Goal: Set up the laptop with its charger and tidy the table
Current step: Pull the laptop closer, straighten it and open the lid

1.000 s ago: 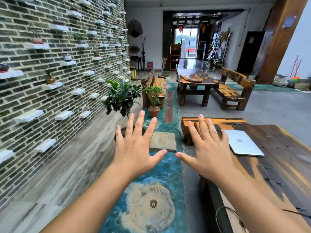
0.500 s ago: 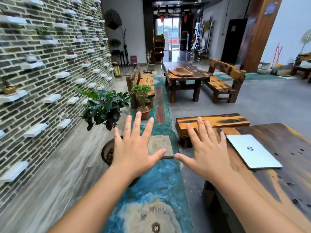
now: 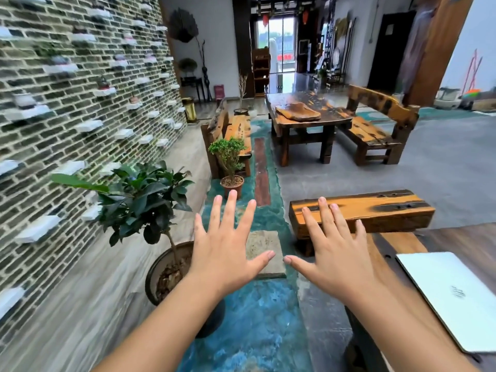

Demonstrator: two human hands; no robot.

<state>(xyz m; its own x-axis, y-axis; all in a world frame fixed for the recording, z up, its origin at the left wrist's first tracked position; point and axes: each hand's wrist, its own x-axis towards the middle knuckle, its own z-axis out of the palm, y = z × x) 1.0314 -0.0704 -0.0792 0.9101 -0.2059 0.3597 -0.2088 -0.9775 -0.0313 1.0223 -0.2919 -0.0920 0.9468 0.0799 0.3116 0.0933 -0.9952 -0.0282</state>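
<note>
A closed silver laptop (image 3: pixel 453 294) lies flat on a dark wooden table (image 3: pixel 400 245) at the lower right. My left hand (image 3: pixel 225 248) is held out over the blue floor, palm down, fingers spread, holding nothing. Stretched out the same way beside it, my right hand (image 3: pixel 332 251) hovers left of the laptop near the table's corner, empty, thumb nearly meeting the left thumb. No charger shows in this view.
A wooden bench (image 3: pixel 362 210) stands just beyond the table. A large potted plant (image 3: pixel 150 208) sits on the floor to the left, a smaller one (image 3: pixel 230 167) further back. A brick wall (image 3: pixel 67 108) runs along the left. Another table (image 3: pixel 308 116) with benches fills the back.
The view has moved forward and turned; the laptop has slid toward the lower right of the frame and the big plant has come closer. Both hands stay spread and empty.
</note>
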